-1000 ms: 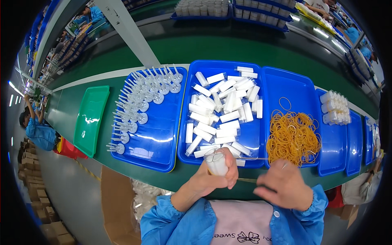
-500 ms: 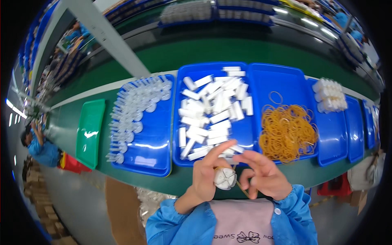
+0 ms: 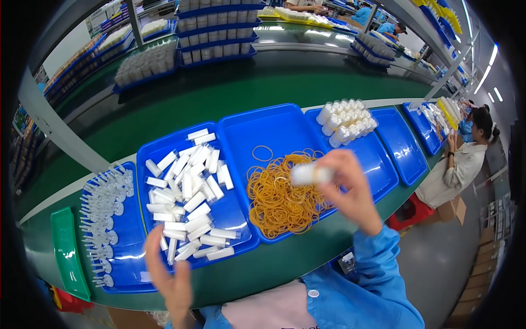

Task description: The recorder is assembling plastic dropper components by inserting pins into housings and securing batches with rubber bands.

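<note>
A green table (image 3: 296,263) crosses the frame. At lower left, a green tray (image 3: 68,252), then clear stemmed parts (image 3: 98,208). Left of bottom centre, my left hand (image 3: 169,279), thumb and fingers parted, near white tubes (image 3: 187,185). Centre, rubber bands (image 3: 276,205); just right, my right hand (image 3: 350,189) pinches a blurred white bundle (image 3: 308,175) over them.

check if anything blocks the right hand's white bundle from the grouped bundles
Nothing visible blocks the white bundle in the right hand from the grouped bundles; just tray rims lie between, apparently lower.
</note>
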`<state>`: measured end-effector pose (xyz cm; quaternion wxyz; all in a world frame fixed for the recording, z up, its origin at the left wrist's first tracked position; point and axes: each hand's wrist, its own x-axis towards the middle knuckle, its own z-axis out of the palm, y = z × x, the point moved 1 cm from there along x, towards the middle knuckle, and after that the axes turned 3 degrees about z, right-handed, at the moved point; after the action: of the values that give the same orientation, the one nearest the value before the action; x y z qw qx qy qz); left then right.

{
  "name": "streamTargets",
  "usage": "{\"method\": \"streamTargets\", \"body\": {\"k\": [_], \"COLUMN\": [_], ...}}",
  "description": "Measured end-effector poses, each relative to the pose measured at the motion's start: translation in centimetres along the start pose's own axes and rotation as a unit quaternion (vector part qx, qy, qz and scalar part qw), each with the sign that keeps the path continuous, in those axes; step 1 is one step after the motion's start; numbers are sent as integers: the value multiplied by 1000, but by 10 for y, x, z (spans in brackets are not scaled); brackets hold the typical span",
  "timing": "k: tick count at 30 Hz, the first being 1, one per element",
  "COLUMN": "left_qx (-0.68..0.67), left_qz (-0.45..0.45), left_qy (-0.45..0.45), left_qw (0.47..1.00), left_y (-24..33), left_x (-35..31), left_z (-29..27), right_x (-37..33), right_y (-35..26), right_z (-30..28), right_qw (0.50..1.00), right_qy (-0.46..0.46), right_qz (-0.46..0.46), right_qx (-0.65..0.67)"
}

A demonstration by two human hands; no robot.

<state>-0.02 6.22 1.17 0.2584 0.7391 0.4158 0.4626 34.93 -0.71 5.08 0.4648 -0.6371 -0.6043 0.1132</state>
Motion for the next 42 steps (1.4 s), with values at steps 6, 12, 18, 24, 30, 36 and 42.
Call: {"method": "streamTargets", "body": {"k": [6, 12, 18, 24, 30, 36, 42], "left_qx": [289, 560, 625, 560, 288, 157, 99], "left_qz": [-98, -209, -118, -134, -83, 24, 35], "left_qy": [138, -10, 69, 143, 346, 429, 424], "left_qw": [942, 802, 769, 805, 889, 889, 899], "left_y": [-98, -147, -133, -122, -120, -78, -86], "left_x": [-49, -78, -57, -60, -59, -28, -25], "left_z": [-120, -208, -201, -196, -188, -157, -152], "right_x": [-13, -21, 10, 18, 3, -2, 12], "right_y": [97, 207, 248, 250, 234, 187, 153], "right_z": [-112, -160, -166, -156, -139, -107, -50], "right_qw": [950, 921, 894, 899, 892, 961, 987], "right_qy": [255, 270, 279, 285, 333, 181, 70], "right_qz": [180, 240, 165, 181, 147, 181, 73], "right_qx": [-6, -148, -308, -278, -270, -108, -126]}}
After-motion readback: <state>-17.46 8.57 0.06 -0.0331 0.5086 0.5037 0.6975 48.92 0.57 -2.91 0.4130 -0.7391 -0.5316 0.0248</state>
